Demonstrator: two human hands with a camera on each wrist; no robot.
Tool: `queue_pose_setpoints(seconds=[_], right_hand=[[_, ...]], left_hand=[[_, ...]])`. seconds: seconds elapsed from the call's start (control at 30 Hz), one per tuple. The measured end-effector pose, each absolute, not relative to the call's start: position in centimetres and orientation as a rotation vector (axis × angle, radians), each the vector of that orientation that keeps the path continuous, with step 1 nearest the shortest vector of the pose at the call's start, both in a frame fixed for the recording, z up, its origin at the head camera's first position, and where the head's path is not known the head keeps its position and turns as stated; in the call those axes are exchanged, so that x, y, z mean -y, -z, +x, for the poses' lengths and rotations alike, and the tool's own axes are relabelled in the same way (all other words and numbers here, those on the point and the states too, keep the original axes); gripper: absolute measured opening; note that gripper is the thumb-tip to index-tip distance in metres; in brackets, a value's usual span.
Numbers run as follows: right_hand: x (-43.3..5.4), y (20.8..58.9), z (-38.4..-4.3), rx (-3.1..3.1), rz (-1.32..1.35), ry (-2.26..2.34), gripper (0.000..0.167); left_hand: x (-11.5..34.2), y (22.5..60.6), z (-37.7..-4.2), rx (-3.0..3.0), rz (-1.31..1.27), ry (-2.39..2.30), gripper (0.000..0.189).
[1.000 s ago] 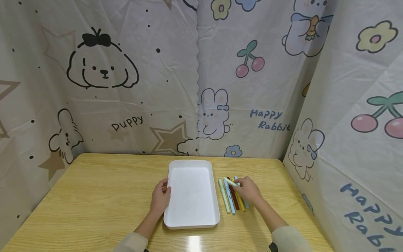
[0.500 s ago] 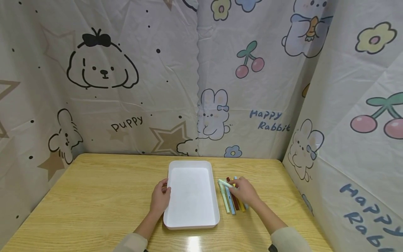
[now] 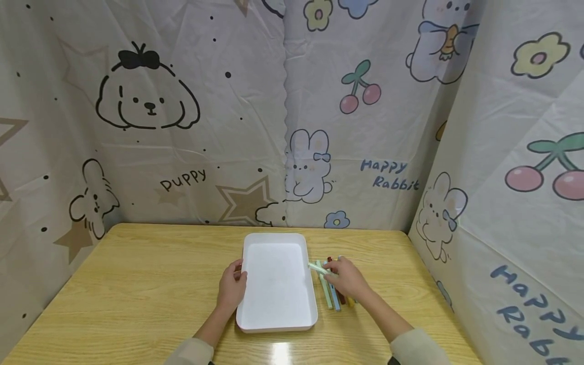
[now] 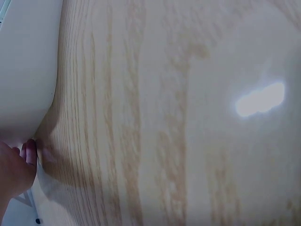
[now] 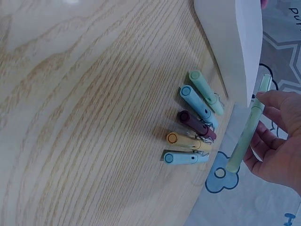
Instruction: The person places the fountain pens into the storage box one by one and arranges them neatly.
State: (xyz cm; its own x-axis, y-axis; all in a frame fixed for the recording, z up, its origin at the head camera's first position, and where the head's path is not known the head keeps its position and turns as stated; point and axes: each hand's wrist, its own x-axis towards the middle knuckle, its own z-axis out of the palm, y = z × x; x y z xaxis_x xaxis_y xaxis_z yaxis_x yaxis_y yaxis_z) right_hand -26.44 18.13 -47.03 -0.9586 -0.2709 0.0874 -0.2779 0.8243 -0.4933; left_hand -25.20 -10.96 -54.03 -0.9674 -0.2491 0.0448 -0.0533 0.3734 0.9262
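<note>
R hand (image 3: 349, 279) just shifted left, grip clamped on green pen (image 5: 244, 137), tip now by right rim of tray (image 3: 277, 284) (contact? can't tell); so it's prob. clear of 5 other pens (image 5: 193, 121) on surface (image 3: 159, 279), right of tray. L hand (image 3: 232, 290) clamped on tray's left side.

The tray (image 3: 277, 284) stands on the desk (image 3: 159, 274), the left grip (image 3: 233, 289) at its left side. Right of the tray, five pens (image 5: 195, 123) lie side by side on the desk. Above them the right grip (image 3: 349, 278) holds another pen (image 5: 246, 135), one end by the tray's right rim. Behind the desk hangs a curtain (image 3: 182, 147).
</note>
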Motion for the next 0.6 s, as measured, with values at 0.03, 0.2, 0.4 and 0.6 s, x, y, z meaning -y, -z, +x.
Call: queue_pose_setpoints(seconds=[0.03, 0.2, 0.4, 0.6], right_hand=[[-18.04, 46.99, -26.39, 2.993, 0.454, -0.813, 0.022], [-17.51, 46.72, -26.14, 2.991, 0.489, -0.811, 0.018], [-17.25, 46.61, -25.97, 2.982, 0.514, -0.794, 0.016], [-17.24, 46.55, -25.83, 2.988, 0.538, -0.772, 0.017]], left_hand=[[10.96, 54.05, -25.21, 2.451, 0.275, 1.642, 0.041], [10.94, 54.14, -25.28, 2.452, 0.275, 1.632, 0.041], [10.97, 54.17, -25.29, 2.453, 0.266, 1.624, 0.041], [10.90, 54.37, -25.39, 2.451, 0.283, 1.631, 0.041]])
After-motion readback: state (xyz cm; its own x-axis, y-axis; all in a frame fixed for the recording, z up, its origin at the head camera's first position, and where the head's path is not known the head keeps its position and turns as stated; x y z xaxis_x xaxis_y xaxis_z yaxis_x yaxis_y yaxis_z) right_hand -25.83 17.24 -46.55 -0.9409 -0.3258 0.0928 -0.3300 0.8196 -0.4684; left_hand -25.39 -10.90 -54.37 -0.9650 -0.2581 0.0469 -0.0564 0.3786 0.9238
